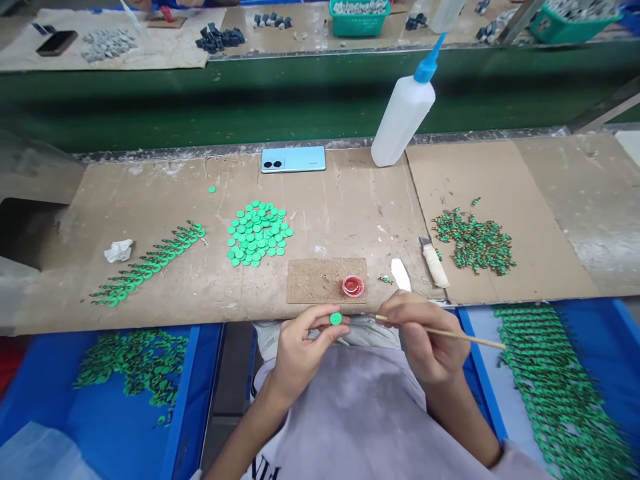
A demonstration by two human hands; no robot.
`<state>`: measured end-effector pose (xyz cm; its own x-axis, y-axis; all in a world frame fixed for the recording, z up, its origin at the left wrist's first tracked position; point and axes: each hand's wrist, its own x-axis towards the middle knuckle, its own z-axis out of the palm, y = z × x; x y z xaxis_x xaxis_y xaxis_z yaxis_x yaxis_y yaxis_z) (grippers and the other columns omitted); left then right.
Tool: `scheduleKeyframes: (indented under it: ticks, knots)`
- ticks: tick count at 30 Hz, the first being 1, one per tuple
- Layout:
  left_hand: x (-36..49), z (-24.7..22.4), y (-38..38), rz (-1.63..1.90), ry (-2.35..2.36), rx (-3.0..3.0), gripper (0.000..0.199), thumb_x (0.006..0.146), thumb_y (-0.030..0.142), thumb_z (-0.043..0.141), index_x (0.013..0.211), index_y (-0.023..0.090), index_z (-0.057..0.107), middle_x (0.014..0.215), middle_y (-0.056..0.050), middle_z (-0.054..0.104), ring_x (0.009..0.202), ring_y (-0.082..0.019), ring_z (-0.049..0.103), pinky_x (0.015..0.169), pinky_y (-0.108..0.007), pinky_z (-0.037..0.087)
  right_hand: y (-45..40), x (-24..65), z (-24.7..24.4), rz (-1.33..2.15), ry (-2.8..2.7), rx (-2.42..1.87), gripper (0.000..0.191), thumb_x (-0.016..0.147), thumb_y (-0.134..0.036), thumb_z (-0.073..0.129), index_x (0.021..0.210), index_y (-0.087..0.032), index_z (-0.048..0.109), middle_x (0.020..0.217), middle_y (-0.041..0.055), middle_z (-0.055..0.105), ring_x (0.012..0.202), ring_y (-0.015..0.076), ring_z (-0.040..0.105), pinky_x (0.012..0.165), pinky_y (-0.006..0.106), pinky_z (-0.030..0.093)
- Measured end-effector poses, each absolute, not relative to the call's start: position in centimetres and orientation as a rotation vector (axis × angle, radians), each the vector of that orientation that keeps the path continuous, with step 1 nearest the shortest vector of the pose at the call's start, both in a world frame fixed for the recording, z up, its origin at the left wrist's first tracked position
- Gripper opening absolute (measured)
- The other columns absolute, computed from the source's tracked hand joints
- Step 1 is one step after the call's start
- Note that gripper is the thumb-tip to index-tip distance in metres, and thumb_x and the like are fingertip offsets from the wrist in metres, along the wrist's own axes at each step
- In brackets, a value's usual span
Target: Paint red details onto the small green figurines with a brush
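Note:
My left hand (307,343) pinches a small round green disc (335,319) between thumb and fingertips at the table's front edge. In my right hand (425,327) is a thin wooden stick (473,339), its tip pointing left toward the disc but apart from it. Just beyond my hands, a small cup of red liquid (353,286) sits on a brown board (315,283). Loose green discs (257,233) lie in a pile to the left of the board. To the right is a heap of tiny green and gold figures (483,247).
A slanted row of discs with figures attached (150,265) lies at left, near crumpled white tissue (119,251). A light blue phone (293,160) and white squeeze bottle (404,120) stand behind. A wrapped knife (435,265) lies at right. Blue trays (125,427) flank me below the table.

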<state>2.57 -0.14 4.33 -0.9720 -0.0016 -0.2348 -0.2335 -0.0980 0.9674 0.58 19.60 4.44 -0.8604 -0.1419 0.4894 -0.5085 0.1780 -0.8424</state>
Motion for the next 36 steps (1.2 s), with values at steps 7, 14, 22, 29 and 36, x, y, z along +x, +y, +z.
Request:
scheduleKeyframes:
  ticks: [7, 14, 22, 29, 36]
  knots:
    - [2.4, 4.8, -0.1, 2.116, 2.170, -0.086, 0.013, 0.081, 0.024, 0.085, 0.093, 0.024, 0.080, 0.084, -0.002, 0.084, 0.077, -0.025, 0.082, 0.073, -0.031, 0.067, 18.6, 0.2, 6.2, 1.611, -2.204, 0.984, 0.019, 0.106, -0.020, 0.045, 0.106, -0.022, 0.064, 0.079, 0.0050, 0.070, 0.067, 0.0188, 0.068, 0.060, 0.032, 0.056]
    - [2.5, 4.5, -0.2, 2.092, 2.347, 0.054, 0.015, 0.081, 0.024, 0.086, 0.094, 0.022, 0.080, 0.084, -0.002, 0.084, 0.071, -0.021, 0.081, 0.067, -0.026, 0.067, 18.6, 0.4, 5.9, 1.583, -2.214, 0.978, 0.017, 0.103, -0.016, 0.046, 0.106, -0.021, 0.062, 0.079, 0.0047, 0.069, 0.067, 0.0180, 0.065, 0.060, 0.030, 0.053]
    - [2.6, 4.3, -0.3, 2.040, 2.508, 0.247, 0.013, 0.086, 0.021, 0.082, 0.098, 0.020, 0.077, 0.084, 0.000, 0.084, 0.069, -0.015, 0.080, 0.068, -0.017, 0.065, 18.4, 0.4, 5.8, 1.596, -2.206, 0.984, 0.016, 0.104, -0.016, 0.046, 0.105, -0.020, 0.061, 0.078, 0.0047, 0.068, 0.067, 0.0175, 0.063, 0.060, 0.030, 0.051]
    - [2.6, 4.1, -0.5, 2.013, 2.564, 0.255, 0.014, 0.087, 0.022, 0.082, 0.098, 0.019, 0.076, 0.082, 0.000, 0.084, 0.068, -0.015, 0.080, 0.068, -0.017, 0.065, 18.2, 0.1, 5.9, 1.593, -2.188, 1.018, 0.016, 0.103, -0.016, 0.046, 0.105, -0.020, 0.061, 0.078, 0.0047, 0.068, 0.066, 0.0180, 0.064, 0.060, 0.030, 0.052]
    - [2.5, 4.1, -0.6, 1.973, 2.619, 0.302, 0.013, 0.088, 0.025, 0.081, 0.098, 0.018, 0.075, 0.081, 0.000, 0.083, 0.066, -0.014, 0.079, 0.066, -0.017, 0.064, 18.2, 0.1, 5.6, 1.587, -2.207, 1.012, 0.016, 0.103, -0.015, 0.046, 0.106, -0.020, 0.061, 0.079, 0.0047, 0.068, 0.067, 0.0177, 0.063, 0.060, 0.030, 0.052]
